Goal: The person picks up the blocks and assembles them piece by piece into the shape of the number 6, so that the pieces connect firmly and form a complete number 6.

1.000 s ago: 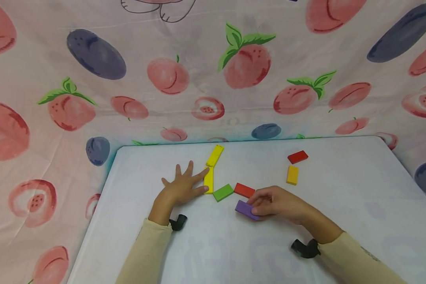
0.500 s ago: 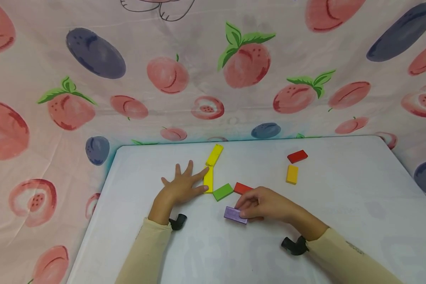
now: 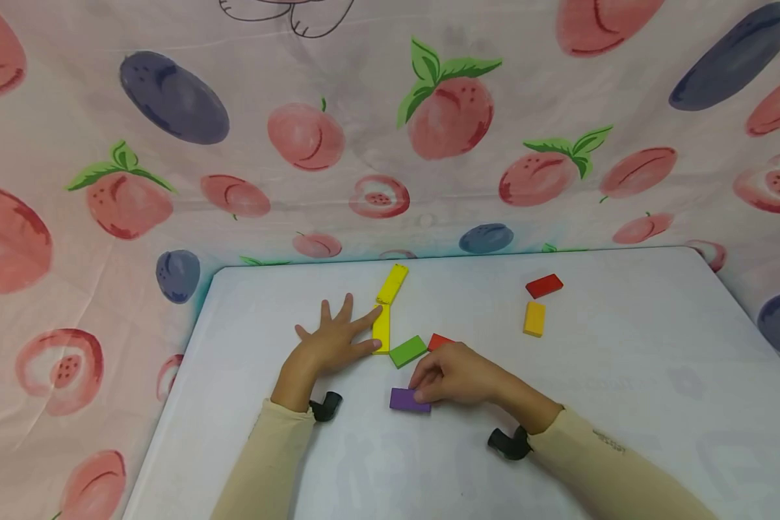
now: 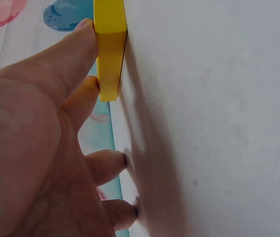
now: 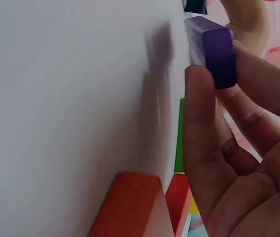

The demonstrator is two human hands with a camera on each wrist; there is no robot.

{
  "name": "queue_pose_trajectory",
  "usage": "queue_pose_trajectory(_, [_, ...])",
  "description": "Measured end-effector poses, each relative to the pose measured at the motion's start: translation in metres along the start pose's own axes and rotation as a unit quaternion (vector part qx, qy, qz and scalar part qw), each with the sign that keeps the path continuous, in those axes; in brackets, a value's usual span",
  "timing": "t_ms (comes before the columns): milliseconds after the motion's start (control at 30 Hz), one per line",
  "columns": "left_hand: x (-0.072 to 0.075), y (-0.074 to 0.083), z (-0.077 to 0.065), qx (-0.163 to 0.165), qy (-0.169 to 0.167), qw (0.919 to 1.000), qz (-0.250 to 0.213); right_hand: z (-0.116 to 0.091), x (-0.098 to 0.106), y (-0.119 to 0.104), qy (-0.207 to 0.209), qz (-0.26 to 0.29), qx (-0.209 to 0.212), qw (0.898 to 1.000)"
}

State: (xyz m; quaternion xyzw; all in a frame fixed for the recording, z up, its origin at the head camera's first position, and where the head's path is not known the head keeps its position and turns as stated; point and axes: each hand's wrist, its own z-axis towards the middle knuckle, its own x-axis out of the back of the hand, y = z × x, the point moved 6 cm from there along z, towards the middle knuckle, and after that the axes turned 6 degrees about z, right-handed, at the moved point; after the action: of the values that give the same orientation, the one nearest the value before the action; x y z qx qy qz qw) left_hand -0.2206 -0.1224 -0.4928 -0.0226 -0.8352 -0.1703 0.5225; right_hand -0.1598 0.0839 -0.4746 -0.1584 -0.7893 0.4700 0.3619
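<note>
My left hand (image 3: 330, 345) rests on the white table with its fingers spread, index fingertip and thumb touching the near one of two yellow blocks (image 3: 381, 328). The left wrist view shows the same yellow block (image 4: 111, 54) against the fingertips. My right hand (image 3: 458, 372) pinches a purple block (image 3: 404, 399) by its right end, between thumb and fingers. In the right wrist view the purple block (image 5: 219, 57) is lifted off the table, its shadow beside it. A green block (image 3: 408, 352) lies just beyond, meeting a red block (image 3: 439, 341) that the right hand partly covers.
The far yellow block (image 3: 393, 283) continues the row toward the back edge. At the back right lie another red block (image 3: 544, 286) and an orange-yellow block (image 3: 534, 318). A red-orange block (image 5: 130, 207) stands close in the right wrist view. A fruit-print cloth (image 3: 377, 130) hangs behind the table.
My right hand has moved left and slightly nearer with the purple block, which has turned to lie nearly crosswise. The left hand stays on the yellow block.
</note>
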Motion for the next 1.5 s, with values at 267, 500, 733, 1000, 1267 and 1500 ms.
queue_pose_trajectory(267, [0.0,0.0,0.0,-0.001,0.0,1.0,0.004,0.005,-0.01,-0.003,0.008,-0.049,-0.009,0.999])
queue_pose_trajectory(500, [0.0,0.0,0.0,-0.001,0.004,1.0,0.004,0.006,-0.012,-0.005,0.025,-0.086,-0.029,0.996])
queue_pose_trajectory(733, [0.001,0.0,-0.001,-0.002,0.004,1.0,0.001,0.007,-0.013,-0.006,0.024,-0.093,-0.034,0.995])
queue_pose_trajectory(1000, [0.002,0.001,-0.002,-0.003,0.0,1.0,0.001,0.007,-0.012,-0.012,-0.01,-0.161,0.023,0.987])
queue_pose_trajectory(1267, [0.003,0.001,-0.002,-0.004,-0.002,1.0,0.001,0.0,-0.016,-0.023,-0.043,-0.294,0.084,0.951])
queue_pose_trajectory(1500, [0.002,0.001,-0.001,-0.007,0.0,1.0,0.005,0.002,-0.017,-0.023,-0.051,-0.366,0.11,0.923])
